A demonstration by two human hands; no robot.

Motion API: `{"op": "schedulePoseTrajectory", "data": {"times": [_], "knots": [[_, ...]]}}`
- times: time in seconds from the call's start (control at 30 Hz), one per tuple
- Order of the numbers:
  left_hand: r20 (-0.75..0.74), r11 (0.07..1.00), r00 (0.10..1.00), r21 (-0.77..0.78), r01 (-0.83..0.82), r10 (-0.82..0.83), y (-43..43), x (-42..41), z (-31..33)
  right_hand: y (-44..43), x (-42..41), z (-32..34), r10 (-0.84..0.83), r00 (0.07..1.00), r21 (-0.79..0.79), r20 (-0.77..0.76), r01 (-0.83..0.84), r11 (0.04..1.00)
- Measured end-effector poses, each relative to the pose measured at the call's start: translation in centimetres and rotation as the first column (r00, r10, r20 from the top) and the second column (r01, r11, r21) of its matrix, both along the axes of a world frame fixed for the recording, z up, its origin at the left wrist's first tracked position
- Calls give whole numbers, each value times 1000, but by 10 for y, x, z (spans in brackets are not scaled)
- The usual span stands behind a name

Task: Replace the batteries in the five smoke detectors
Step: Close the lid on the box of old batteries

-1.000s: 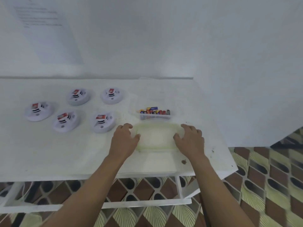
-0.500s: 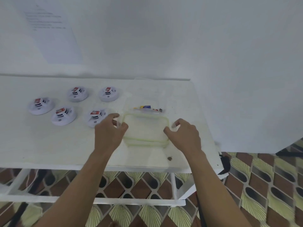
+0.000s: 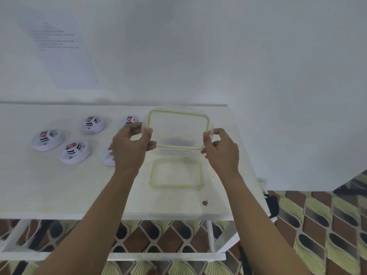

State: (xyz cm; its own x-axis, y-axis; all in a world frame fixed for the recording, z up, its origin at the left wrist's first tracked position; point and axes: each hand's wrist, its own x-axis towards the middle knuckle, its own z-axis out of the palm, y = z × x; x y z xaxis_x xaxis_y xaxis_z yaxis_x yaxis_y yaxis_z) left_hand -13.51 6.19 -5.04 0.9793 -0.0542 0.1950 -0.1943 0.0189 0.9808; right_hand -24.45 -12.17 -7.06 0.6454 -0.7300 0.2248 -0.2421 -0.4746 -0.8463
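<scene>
Both hands, left hand [image 3: 130,147] and right hand [image 3: 222,150], hold the clear lid [image 3: 178,130] lifted above its container [image 3: 176,173], a narrow grip at either edge; setting it aside on the worktop [image 3: 59,187] comes next, I'd say

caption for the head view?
Both hands, left and right, hold a clear lid above its container.

A plain room: bare white wall [image 3: 198,46], white table [image 3: 39,185], patterned tile floor [image 3: 327,225], taped printed sheet [image 3: 59,48].
</scene>
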Motion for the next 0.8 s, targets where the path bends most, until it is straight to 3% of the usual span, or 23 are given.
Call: {"op": "schedulePoseTrajectory", "data": {"times": [0.13, 0.27, 0.33, 0.4, 0.43, 0.5, 0.57, 0.8], "knots": [[-27, 961, 988, -237, 141, -151, -10, 23, -6, -9, 14, 1, 50, 985, 275, 166, -95, 957], [-81, 891, 952, -382, 245, -297, -20, 38, -4, -23, 33, -1, 26, 921, 631, 389, -287, 721], [-133, 879, 938, -411, 241, -319, -23, 45, -2, -28, 39, -3, -49, 915, 737, 401, -290, 610], [-143, 886, 931, -384, 262, -337, -26, 53, -5, -35, 46, -9, -103, 928, 777, 358, -235, 584], [-129, 903, 934, -329, 278, -334, -28, 57, -8, -38, 49, -14, -94, 941, 762, 326, -203, 614], [-80, 961, 958, -71, 268, -274, -32, 66, -21, -42, 55, -25, -34, 971, 667, 237, -137, 732], [-39, 957, 966, 133, 258, -255, -36, 75, -33, -42, 58, -33, -8, 989, 559, 144, -75, 826], [-41, 919, 978, 335, 208, -206, -46, 96, -52, -38, 68, -37, -9, 999, 304, -41, 21, 952]]}}
